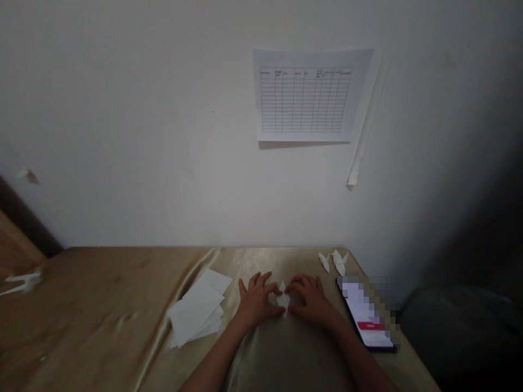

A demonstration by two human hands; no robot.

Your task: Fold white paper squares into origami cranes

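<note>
A small folded white paper [283,299], pointed at its top and bottom, lies at the middle of the cloth-covered table. My left hand [258,301] holds its left side between thumb and index finger, the other fingers spread. On the right side, my right hand [309,299] pinches the same paper with thumb and index finger. Left of my hands is a fanned stack of white paper sheets [200,310]. Two small folded paper shapes, one [324,262] beside a larger one [339,262], rest near the table's back right corner.
A phone [370,321] with a lit screen lies near the table's right edge. A printed table sheet [306,98] hangs on the wall behind. The table [102,305] is covered in shiny, creased cloth. White scraps [24,282] show at the far left.
</note>
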